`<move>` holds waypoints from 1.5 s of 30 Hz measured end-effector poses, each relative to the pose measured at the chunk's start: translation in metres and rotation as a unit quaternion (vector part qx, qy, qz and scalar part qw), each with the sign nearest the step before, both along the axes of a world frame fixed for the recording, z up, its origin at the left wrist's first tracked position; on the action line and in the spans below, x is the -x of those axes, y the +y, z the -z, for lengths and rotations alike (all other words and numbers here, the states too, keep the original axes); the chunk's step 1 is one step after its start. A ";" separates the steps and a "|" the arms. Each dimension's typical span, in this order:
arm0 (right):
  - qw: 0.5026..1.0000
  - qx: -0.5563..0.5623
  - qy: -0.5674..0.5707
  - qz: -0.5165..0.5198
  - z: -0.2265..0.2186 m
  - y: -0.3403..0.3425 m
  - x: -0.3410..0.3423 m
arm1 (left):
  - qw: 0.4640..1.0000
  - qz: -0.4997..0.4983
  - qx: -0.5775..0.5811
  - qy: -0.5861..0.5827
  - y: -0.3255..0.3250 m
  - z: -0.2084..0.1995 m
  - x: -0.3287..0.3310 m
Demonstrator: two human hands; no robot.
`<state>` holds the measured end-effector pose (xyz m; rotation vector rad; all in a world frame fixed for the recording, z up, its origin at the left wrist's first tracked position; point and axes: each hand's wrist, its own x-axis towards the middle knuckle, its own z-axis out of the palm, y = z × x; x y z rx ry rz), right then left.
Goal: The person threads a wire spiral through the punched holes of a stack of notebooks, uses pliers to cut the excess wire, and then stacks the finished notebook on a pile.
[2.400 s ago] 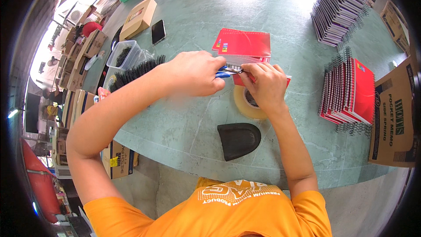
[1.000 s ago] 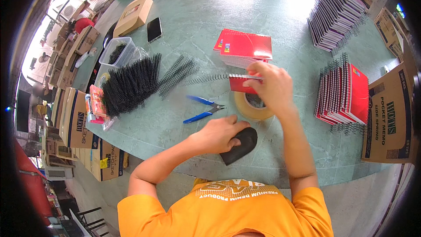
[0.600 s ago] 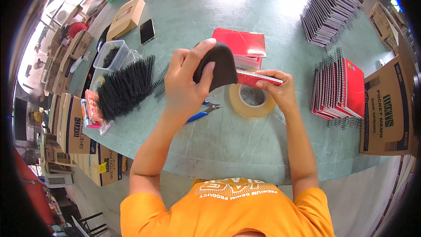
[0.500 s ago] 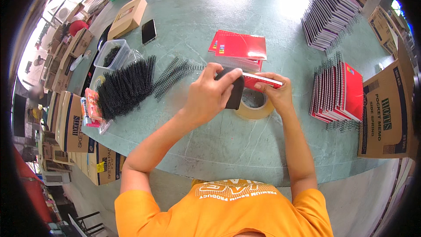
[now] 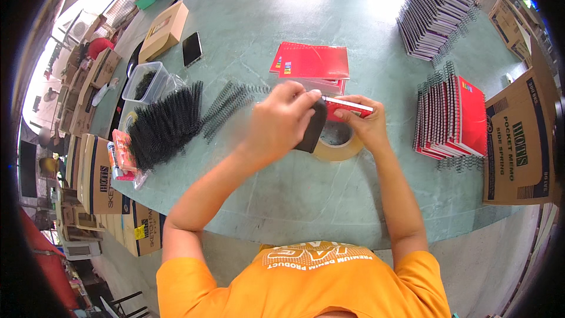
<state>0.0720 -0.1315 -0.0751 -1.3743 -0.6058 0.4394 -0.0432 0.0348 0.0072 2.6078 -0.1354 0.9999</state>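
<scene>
My right hand (image 5: 368, 125) is closed on a small red notebook (image 5: 348, 106), held tilted above the table with its row of punched holes showing. At the notebook's left end, the fingers of my left hand (image 5: 279, 122) are bent and pinched together, slightly blurred; what they grip is hidden. A dark curved piece (image 5: 313, 131) stands just below those fingers, against a roll of clear tape (image 5: 340, 151). Loose black spiral coils (image 5: 226, 106) lie left of my left hand, one reaching toward it. Behind my hands lies a stack of red notebooks (image 5: 315, 62).
A heap of black coils (image 5: 165, 123) and a clear plastic tub (image 5: 144, 82) occupy the left side, near a phone (image 5: 192, 49) and a flat box (image 5: 165, 30). At right stand coiled red notebooks (image 5: 450, 118), a taller notebook stack (image 5: 435, 15) and an open carton (image 5: 517, 141).
My left hand has shifted slightly and is more blurred, still at the notebook's left end. The right hand keeps its hold on the notebook. The whole view has moved a little.
</scene>
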 end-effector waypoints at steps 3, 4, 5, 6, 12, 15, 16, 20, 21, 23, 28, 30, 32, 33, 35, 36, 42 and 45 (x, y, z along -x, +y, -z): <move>1.000 0.009 0.009 0.000 0.000 -0.002 -0.001 | 0.995 -0.043 0.065 -0.059 0.003 -0.025 -0.006; 1.000 0.014 0.012 -0.007 -0.003 -0.002 -0.001 | 0.987 -0.074 0.105 -0.100 0.005 -0.036 -0.007; 1.000 0.016 0.005 -0.006 -0.002 -0.003 0.000 | 0.995 -0.045 0.070 -0.050 0.004 -0.032 -0.007; 1.000 0.019 -0.001 -0.005 0.001 -0.003 0.001 | 0.999 -0.015 0.035 0.001 0.003 -0.020 -0.008; 0.999 0.019 -0.026 -0.026 0.010 0.000 0.001 | 0.997 -0.024 0.042 -0.061 0.002 -0.029 -0.018; 0.999 0.028 -0.033 -0.025 0.006 -0.002 -0.002 | 0.995 0.045 -0.018 0.081 -0.011 -0.008 -0.016; 0.999 0.029 -0.023 -0.020 0.006 -0.003 -0.001 | 0.996 0.044 0.002 0.082 -0.019 -0.009 -0.015; 1.000 0.013 -0.003 -0.020 0.005 0.000 -0.001 | 0.989 -0.035 0.092 -0.107 -0.005 -0.031 -0.028; 1.000 0.022 -0.014 -0.013 0.014 -0.001 -0.002 | 0.999 0.033 0.005 -0.024 -0.010 -0.020 -0.026; 0.998 0.042 -0.036 -0.012 0.012 0.000 -0.003 | 0.992 0.070 0.039 0.093 -0.024 -0.009 -0.019; 0.998 0.034 -0.046 -0.013 0.011 0.000 -0.001 | 0.998 0.035 0.026 0.044 -0.020 -0.024 -0.031; 0.997 0.034 -0.073 -0.014 0.014 0.000 -0.005 | 0.991 0.088 0.030 0.096 -0.026 -0.013 -0.029; 0.997 0.036 -0.073 -0.013 0.016 0.000 -0.002 | 0.993 0.041 0.107 0.030 -0.019 -0.021 -0.035; 0.997 0.041 -0.063 -0.013 0.014 -0.002 0.001 | 0.983 -0.012 0.183 -0.002 -0.017 -0.027 -0.038; 0.997 0.018 -0.071 -0.030 0.009 0.000 -0.002 | 0.992 0.096 0.033 0.075 -0.019 -0.014 -0.031; 0.996 -0.002 -0.084 -0.040 0.011 0.000 -0.004 | 0.987 0.109 0.042 0.111 -0.027 -0.001 -0.022; 0.996 -0.047 -0.043 -0.064 0.002 -0.003 -0.003 | 0.955 0.148 0.062 0.251 -0.055 0.030 0.024; 0.997 -0.057 -0.023 -0.053 0.005 -0.003 -0.001 | 0.987 0.137 0.035 0.077 -0.044 0.022 0.002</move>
